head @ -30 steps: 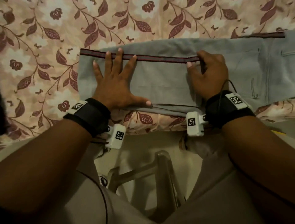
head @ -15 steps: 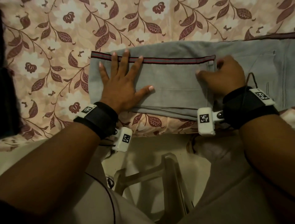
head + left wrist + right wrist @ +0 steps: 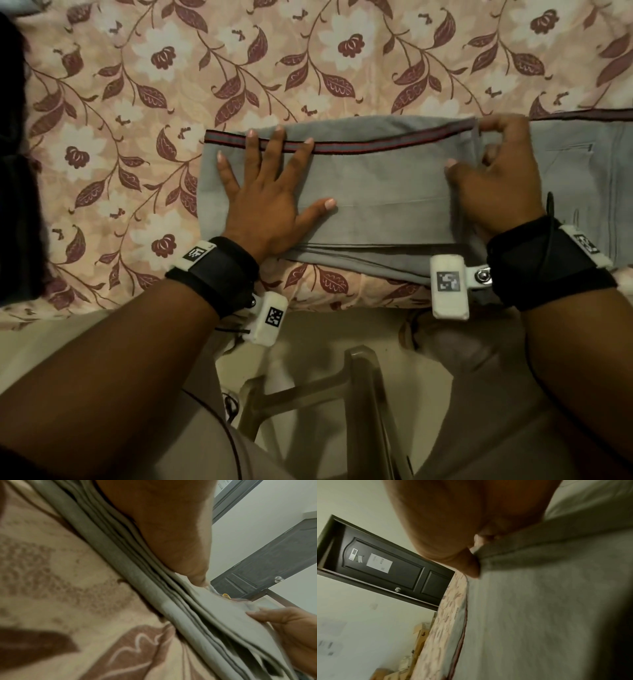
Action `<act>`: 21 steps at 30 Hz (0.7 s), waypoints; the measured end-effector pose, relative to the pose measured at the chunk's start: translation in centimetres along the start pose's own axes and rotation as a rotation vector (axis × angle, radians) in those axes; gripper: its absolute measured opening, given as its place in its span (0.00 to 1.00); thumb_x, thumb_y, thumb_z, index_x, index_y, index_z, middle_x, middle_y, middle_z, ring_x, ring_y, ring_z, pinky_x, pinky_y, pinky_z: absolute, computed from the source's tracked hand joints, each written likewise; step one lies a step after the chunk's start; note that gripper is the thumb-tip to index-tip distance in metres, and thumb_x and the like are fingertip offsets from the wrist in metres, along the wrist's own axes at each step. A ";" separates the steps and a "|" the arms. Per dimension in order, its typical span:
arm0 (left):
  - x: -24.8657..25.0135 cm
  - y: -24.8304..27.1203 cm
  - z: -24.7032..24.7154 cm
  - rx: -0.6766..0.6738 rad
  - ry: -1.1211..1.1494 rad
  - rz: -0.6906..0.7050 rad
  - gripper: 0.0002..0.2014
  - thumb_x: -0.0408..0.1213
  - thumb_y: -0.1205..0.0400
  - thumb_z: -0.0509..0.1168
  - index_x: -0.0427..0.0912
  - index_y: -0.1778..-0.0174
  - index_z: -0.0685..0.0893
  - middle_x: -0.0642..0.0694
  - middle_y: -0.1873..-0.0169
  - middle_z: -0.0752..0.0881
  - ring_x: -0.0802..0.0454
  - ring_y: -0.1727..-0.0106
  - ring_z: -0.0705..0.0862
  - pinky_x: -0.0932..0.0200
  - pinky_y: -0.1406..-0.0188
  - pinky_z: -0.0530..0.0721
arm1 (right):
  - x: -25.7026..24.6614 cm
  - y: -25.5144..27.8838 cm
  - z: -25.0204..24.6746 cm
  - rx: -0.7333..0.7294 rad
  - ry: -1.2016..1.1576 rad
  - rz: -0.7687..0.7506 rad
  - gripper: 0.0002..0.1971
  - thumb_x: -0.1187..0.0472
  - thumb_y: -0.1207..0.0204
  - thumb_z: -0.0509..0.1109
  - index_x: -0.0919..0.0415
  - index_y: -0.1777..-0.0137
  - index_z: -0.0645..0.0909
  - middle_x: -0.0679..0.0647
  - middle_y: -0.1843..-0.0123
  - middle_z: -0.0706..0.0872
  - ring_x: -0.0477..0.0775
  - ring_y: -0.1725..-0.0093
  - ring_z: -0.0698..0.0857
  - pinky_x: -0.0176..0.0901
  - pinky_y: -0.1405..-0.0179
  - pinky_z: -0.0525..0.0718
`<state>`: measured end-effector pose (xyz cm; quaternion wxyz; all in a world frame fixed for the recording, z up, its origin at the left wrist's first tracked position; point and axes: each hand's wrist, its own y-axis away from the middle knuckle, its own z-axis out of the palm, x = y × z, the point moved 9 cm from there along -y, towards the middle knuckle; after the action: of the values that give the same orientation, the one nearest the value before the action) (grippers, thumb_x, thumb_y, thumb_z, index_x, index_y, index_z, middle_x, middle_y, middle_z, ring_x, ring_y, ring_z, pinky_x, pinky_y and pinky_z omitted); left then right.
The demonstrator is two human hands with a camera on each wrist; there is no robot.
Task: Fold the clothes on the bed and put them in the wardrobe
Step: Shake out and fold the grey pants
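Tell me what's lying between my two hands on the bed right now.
In the head view, only the folded grey trousers: bare grey cloth with the red-striped band along its far edge, between left hand and right hand.

Grey fabric trousers with a dark red-striped side band lie flat, partly folded in layers, across the frame's centre right.

grey cotton trousers: dark side band with red stripes | bed sheet: pale pink, white flowers, maroon leaves and vines | wrist straps: black | panelled door: dark
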<state>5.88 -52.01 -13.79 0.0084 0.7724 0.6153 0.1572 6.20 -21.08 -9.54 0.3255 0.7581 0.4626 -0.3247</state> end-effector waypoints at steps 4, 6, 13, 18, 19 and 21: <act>-0.2 -0.7 -0.8 0.047 0.008 -0.015 0.45 0.79 0.19 0.45 0.63 0.08 0.47 0.48 0.07 0.44 0.38 0.08 0.35 0.17 0.20 0.30 | 0.0 -0.3 -1.4 0.139 0.077 -0.097 0.25 0.59 0.21 0.71 0.53 0.25 0.70 0.51 0.41 0.81 0.49 0.47 0.81 0.39 0.46 0.82; -0.4 -0.9 -0.5 0.031 -0.010 -0.023 0.45 0.80 0.19 0.44 0.63 0.08 0.46 0.47 0.07 0.43 0.38 0.09 0.34 0.16 0.20 0.33 | 1.3 0.0 -1.0 0.142 0.185 -0.043 0.32 0.57 0.22 0.71 0.53 0.19 0.66 0.57 0.34 0.81 0.56 0.38 0.82 0.50 0.34 0.81; 1.7 0.1 0.2 0.022 -0.136 0.037 0.53 0.87 0.26 0.45 0.62 0.08 0.43 0.47 0.08 0.38 0.35 0.09 0.33 0.16 0.20 0.32 | 0.2 3.5 6.5 -0.227 0.742 -0.263 0.47 0.29 0.22 0.58 0.44 0.11 0.37 0.51 0.08 0.38 0.64 0.10 0.41 0.81 0.18 0.45; 0.1 0.1 1.4 -0.048 -0.070 0.005 0.57 0.91 0.32 0.47 0.67 0.09 0.40 0.51 0.08 0.35 0.40 0.09 0.30 0.16 0.20 0.31 | 4.1 2.7 6.5 -0.291 0.840 -0.104 0.53 0.14 0.32 0.43 0.39 0.14 0.26 0.39 0.12 0.26 0.62 0.13 0.28 0.83 0.22 0.32; 0.2 -0.1 1.4 -0.065 -0.060 0.005 0.58 0.91 0.33 0.47 0.68 0.10 0.39 0.51 0.09 0.34 0.40 0.10 0.29 0.17 0.20 0.30 | 4.1 2.6 6.7 -0.304 0.844 -0.097 0.53 0.13 0.32 0.42 0.38 0.14 0.26 0.39 0.12 0.25 0.62 0.13 0.27 0.83 0.22 0.33; 0.2 -0.3 1.6 -0.097 -0.030 -0.002 0.58 0.92 0.34 0.48 0.70 0.11 0.38 0.53 0.09 0.33 0.42 0.10 0.27 0.18 0.20 0.28 | 4.2 2.6 7.0 -0.338 0.856 -0.076 0.53 0.13 0.33 0.42 0.37 0.15 0.24 0.38 0.13 0.24 0.61 0.14 0.25 0.83 0.23 0.32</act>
<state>6.00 -51.47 -15.31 0.0550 0.7728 0.6075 0.1752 8.72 -25.51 -16.47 0.2120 0.7427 0.6293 0.0861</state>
